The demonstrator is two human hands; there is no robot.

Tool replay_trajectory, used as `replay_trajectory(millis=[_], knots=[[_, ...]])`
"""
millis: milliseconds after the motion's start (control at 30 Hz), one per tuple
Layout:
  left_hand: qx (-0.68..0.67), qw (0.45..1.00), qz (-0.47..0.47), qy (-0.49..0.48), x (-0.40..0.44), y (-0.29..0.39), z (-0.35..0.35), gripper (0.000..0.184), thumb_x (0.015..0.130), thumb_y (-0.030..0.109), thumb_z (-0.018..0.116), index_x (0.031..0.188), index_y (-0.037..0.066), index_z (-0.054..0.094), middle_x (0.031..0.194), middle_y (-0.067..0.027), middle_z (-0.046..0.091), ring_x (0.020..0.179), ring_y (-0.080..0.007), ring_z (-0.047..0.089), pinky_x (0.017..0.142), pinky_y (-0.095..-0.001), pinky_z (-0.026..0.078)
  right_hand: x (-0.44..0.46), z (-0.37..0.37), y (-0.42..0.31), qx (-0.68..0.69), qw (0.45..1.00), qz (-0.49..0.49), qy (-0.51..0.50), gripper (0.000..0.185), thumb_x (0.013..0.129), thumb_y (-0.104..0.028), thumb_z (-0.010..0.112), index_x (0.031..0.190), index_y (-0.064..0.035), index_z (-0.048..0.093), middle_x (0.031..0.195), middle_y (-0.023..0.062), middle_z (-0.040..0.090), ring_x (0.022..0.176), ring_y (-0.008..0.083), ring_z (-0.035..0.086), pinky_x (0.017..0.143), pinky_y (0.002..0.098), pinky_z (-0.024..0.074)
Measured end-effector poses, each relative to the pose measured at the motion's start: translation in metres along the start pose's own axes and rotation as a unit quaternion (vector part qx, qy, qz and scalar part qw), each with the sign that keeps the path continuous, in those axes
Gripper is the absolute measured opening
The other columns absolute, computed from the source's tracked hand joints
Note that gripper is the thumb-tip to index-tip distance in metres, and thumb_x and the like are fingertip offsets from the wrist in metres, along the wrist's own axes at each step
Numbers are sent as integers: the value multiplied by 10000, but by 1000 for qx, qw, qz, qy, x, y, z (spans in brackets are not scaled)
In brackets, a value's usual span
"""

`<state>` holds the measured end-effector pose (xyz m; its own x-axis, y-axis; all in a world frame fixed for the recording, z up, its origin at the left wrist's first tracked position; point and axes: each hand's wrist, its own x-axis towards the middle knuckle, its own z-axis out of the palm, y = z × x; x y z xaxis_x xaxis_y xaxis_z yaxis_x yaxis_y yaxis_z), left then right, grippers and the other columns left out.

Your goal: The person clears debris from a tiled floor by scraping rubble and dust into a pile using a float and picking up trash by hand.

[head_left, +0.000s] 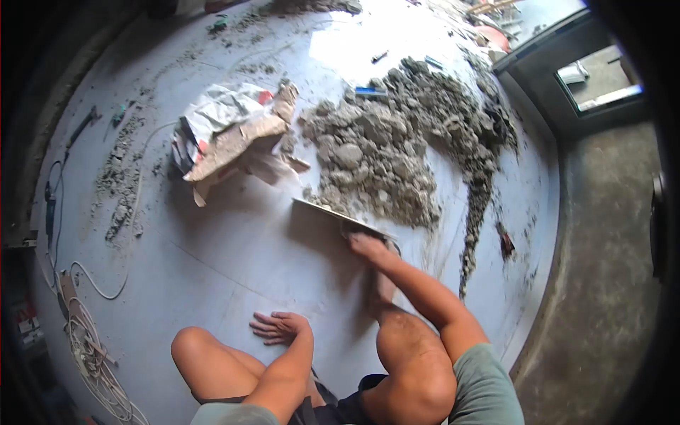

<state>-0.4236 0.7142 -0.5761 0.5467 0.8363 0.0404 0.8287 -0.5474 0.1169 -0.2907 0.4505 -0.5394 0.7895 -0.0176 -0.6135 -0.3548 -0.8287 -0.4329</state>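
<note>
My right hand (pixel 367 245) grips a long, thin flat board (pixel 327 211) by its right part, and the board stands on edge on the floor. Just beyond it lies a heap of grey rubble (pixel 368 159), with broken lumps and loose grit close to the board's far side. How my fingers wrap the board is partly hidden. My left hand (pixel 282 326) rests palm down on the pale floor (pixel 212 262), fingers spread and holding nothing.
A torn paper sack (pixel 230 117) lies left of the heap. Cables (pixel 88 347) coil at lower left, near a corded tool (pixel 49 209). Scattered debris (pixel 117 191) lines the left side. A blue object (pixel 370 91) lies by the heap, and a dark frame (pixel 535 99) stands at right.
</note>
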Motion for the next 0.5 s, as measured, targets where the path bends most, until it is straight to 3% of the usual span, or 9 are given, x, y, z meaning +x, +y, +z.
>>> replay_trajectory(millis=[67,100,133,200,233,300,367,433,500], knots=[[5,1000,-29,6,15,14,2,554,983,258,446,1517,166,329,1604,-151,236,1485,-351,211,1111,-695,145,23,11,16,72,968,-206,121,339,962,-259,400,1119,-46,611,1198,231,618,1150,393,580,989,465,456],[10,999,-38,6,27,20,11,557,982,253,454,1517,168,326,1603,-154,235,1484,-353,211,1105,-705,149,40,15,28,78,921,-323,202,314,964,-224,413,1122,-31,604,1205,242,607,1150,399,576,1002,459,449],[-21,999,-21,12,39,33,11,548,982,250,462,1509,165,339,1599,-154,246,1482,-354,219,1107,-703,145,51,16,37,63,826,-459,320,276,962,-177,425,1105,-10,591,1203,249,598,1133,409,576,1000,457,450],[-82,996,15,12,65,76,19,531,982,246,477,1494,159,365,1591,-154,270,1477,-355,235,1110,-700,138,77,11,51,72,951,-241,181,323,983,-161,477,1263,-26,567,1342,219,546,1273,367,505,1097,439,378],[-111,993,23,32,73,97,25,524,983,245,479,1488,158,373,1590,-147,279,1477,-357,238,1112,-697,130,88,5,55,49,984,-127,111,372,994,-153,504,1343,-34,554,1411,204,520,1343,347,469,1145,429,343],[-179,981,29,71,82,150,41,508,985,242,482,1477,157,390,1589,-133,295,1476,-361,243,1117,-692,116,98,-38,42,56,993,-54,85,385,997,-172,479,1348,-31,546,1391,203,532,1337,345,472,1137,420,356],[-164,985,6,56,82,198,40,501,988,236,476,1476,159,394,1594,-122,293,1482,-356,234,1122,-686,101,84,-105,-18,115,990,78,26,401,1000,-186,452,1361,-32,534,1387,198,532,1342,338,463,1132,408,362],[-90,995,-12,51,80,217,42,499,996,257,456,1484,168,396,1606,-106,285,1496,-328,219,1137,-663,78,103,-108,7,55,988,-18,142,374,1000,-182,371,1304,-31,529,1280,242,570,1191,406,539,1016,473,430],[-68,996,-43,41,84,233,41,501,1001,284,439,1488,172,397,1613,-97,275,1501,-308,212,1146,-646,70,131,-115,36,-7,978,-51,202,384,998,-208,388,1309,-26,520,1241,247,584,1152,420,553,988,486,445]])
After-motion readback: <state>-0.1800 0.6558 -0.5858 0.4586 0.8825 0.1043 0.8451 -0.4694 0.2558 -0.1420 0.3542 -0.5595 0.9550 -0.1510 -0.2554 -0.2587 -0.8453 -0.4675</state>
